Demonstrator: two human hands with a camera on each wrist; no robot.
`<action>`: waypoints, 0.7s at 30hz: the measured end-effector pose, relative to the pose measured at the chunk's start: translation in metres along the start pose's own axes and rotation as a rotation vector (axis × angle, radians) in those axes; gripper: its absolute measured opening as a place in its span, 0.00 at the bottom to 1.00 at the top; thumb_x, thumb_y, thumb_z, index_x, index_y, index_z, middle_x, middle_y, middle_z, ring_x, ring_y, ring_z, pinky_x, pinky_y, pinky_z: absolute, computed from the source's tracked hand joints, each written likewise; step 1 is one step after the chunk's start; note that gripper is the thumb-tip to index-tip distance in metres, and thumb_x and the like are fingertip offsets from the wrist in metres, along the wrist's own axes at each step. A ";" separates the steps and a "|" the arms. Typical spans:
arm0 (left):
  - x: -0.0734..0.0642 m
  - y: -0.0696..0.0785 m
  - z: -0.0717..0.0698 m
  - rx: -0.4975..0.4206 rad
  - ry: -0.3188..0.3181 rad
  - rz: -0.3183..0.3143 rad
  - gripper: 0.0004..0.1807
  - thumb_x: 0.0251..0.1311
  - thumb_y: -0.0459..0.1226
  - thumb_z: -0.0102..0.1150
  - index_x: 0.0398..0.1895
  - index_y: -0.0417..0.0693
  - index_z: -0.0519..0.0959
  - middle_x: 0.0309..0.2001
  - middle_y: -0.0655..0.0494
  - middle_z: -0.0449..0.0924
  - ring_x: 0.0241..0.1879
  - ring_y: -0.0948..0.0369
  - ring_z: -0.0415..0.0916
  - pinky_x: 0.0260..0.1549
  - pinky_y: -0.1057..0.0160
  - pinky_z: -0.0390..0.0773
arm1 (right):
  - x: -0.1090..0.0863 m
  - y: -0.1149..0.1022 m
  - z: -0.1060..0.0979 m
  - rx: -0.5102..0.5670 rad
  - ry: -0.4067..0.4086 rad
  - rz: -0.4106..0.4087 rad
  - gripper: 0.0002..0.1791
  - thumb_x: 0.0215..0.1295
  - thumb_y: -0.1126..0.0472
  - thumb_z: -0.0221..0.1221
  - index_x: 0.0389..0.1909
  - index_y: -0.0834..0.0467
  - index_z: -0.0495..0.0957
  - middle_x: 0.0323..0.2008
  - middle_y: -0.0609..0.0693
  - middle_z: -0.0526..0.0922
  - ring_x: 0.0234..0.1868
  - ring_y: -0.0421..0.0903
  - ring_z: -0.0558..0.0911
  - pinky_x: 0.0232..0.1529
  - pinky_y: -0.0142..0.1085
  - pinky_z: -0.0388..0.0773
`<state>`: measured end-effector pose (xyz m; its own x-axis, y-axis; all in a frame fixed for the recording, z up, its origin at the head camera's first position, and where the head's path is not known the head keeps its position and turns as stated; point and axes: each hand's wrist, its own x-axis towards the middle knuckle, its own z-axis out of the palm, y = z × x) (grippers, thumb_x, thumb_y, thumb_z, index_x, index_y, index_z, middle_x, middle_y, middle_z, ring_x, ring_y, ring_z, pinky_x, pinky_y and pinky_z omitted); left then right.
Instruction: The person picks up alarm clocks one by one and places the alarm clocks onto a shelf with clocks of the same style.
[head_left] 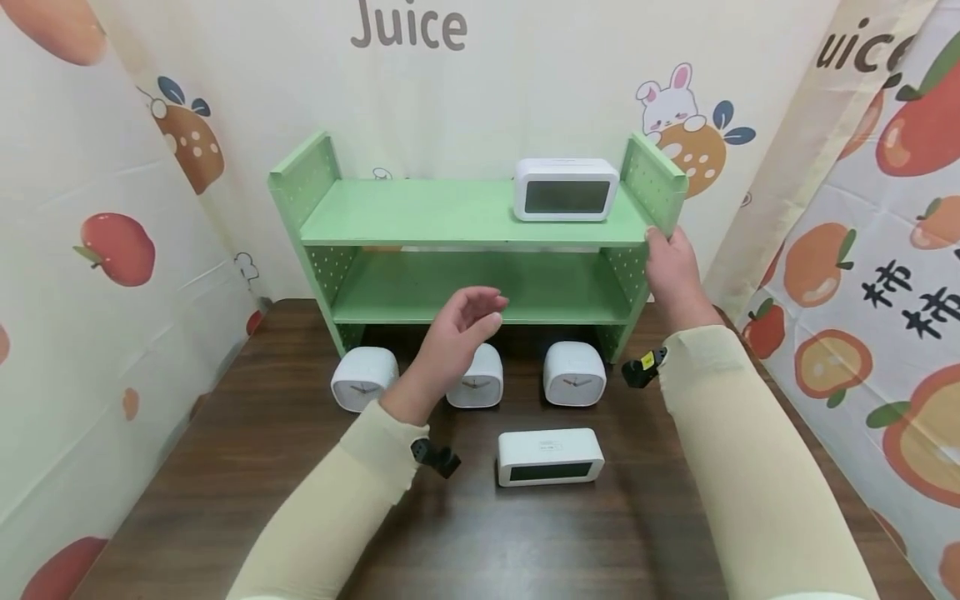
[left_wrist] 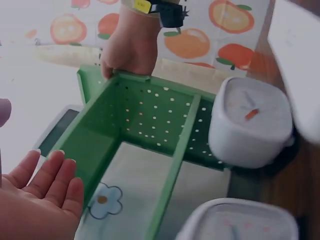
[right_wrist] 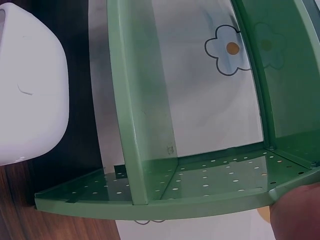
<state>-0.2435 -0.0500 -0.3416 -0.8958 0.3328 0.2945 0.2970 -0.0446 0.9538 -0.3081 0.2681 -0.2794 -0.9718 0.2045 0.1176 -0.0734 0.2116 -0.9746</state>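
Note:
A green two-tier shelf [head_left: 480,287] with perforated side panels stands at the back of the table. My right hand [head_left: 672,271] grips the front edge of its right side panel, just beside the upper board; the right wrist view shows part of that hand [right_wrist: 297,215] at the panel's edge. In front of the lower board my left hand [head_left: 461,333] hovers, fingers relaxed and holding nothing; its palm [left_wrist: 42,200] faces up in the left wrist view. On the upper board, toward the right, sits a white digital clock [head_left: 567,192] with a grey screen.
Three white analog clocks stand in front of the shelf: left [head_left: 365,379], middle [head_left: 477,379] and right [head_left: 574,375]. Nearer lies another white digital clock [head_left: 550,457] on the dark wooden table [head_left: 465,542]. Fruit-printed curtains [head_left: 840,275] surround the table at the back and sides.

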 end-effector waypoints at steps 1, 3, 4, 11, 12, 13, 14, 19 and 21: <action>-0.004 -0.003 0.000 -0.011 0.007 -0.001 0.21 0.76 0.37 0.56 0.68 0.42 0.70 0.64 0.46 0.75 0.65 0.57 0.71 0.66 0.53 0.71 | 0.000 0.000 0.000 -0.001 0.000 -0.004 0.32 0.83 0.44 0.35 0.81 0.50 0.53 0.74 0.52 0.64 0.72 0.47 0.65 0.76 0.48 0.56; -0.012 -0.010 0.002 -0.028 0.017 -0.003 0.21 0.75 0.36 0.56 0.67 0.40 0.70 0.64 0.44 0.76 0.65 0.56 0.71 0.66 0.53 0.71 | 0.001 0.000 0.001 0.010 0.000 -0.008 0.31 0.83 0.44 0.36 0.81 0.50 0.54 0.74 0.53 0.65 0.72 0.47 0.65 0.75 0.48 0.57; -0.016 -0.014 0.003 -0.033 0.019 -0.006 0.21 0.75 0.36 0.57 0.66 0.40 0.70 0.63 0.44 0.76 0.65 0.55 0.71 0.66 0.53 0.71 | 0.001 0.000 0.001 0.013 0.001 -0.011 0.31 0.83 0.44 0.36 0.81 0.50 0.54 0.74 0.53 0.65 0.72 0.47 0.65 0.75 0.48 0.57; -0.039 -0.040 0.011 -0.013 0.016 -0.010 0.20 0.74 0.35 0.58 0.65 0.41 0.71 0.61 0.46 0.78 0.64 0.55 0.72 0.67 0.52 0.68 | 0.001 0.000 0.002 0.014 0.007 0.012 0.31 0.83 0.44 0.36 0.81 0.50 0.54 0.74 0.52 0.65 0.71 0.47 0.65 0.75 0.48 0.58; -0.041 -0.043 0.012 -0.010 0.018 -0.019 0.19 0.74 0.35 0.58 0.65 0.41 0.72 0.61 0.47 0.78 0.63 0.55 0.72 0.67 0.52 0.68 | 0.000 0.000 0.002 0.010 0.011 0.018 0.31 0.83 0.43 0.36 0.81 0.50 0.54 0.73 0.52 0.65 0.71 0.47 0.65 0.75 0.48 0.57; -0.043 -0.045 0.014 -0.011 0.019 -0.028 0.19 0.74 0.35 0.58 0.65 0.41 0.72 0.61 0.47 0.78 0.63 0.55 0.72 0.67 0.52 0.68 | 0.000 0.000 0.001 0.008 0.015 0.024 0.32 0.83 0.43 0.36 0.81 0.50 0.54 0.73 0.52 0.65 0.71 0.47 0.65 0.75 0.48 0.57; -0.046 -0.047 0.016 -0.009 0.021 -0.040 0.19 0.74 0.35 0.58 0.64 0.42 0.72 0.61 0.49 0.79 0.63 0.55 0.73 0.67 0.52 0.69 | 0.000 -0.001 0.001 0.008 0.016 0.026 0.32 0.83 0.42 0.36 0.81 0.49 0.54 0.73 0.52 0.65 0.71 0.47 0.65 0.75 0.49 0.58; -0.057 -0.055 0.021 -0.025 0.020 -0.088 0.21 0.74 0.36 0.59 0.65 0.39 0.71 0.61 0.45 0.78 0.63 0.52 0.73 0.66 0.53 0.71 | -0.001 -0.002 -0.001 0.018 0.002 0.017 0.32 0.83 0.42 0.36 0.81 0.49 0.53 0.73 0.53 0.64 0.71 0.47 0.65 0.75 0.49 0.57; -0.063 -0.059 0.021 -0.027 0.023 -0.108 0.21 0.73 0.36 0.60 0.65 0.39 0.71 0.62 0.43 0.78 0.63 0.51 0.73 0.65 0.54 0.72 | -0.001 -0.001 0.000 0.019 -0.011 0.016 0.32 0.83 0.43 0.35 0.81 0.49 0.53 0.73 0.52 0.64 0.71 0.47 0.64 0.75 0.49 0.56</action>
<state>-0.1971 -0.0483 -0.4177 -0.9297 0.3150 0.1908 0.1893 -0.0355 0.9813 -0.3074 0.2677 -0.2781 -0.9753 0.1972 0.0995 -0.0615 0.1901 -0.9798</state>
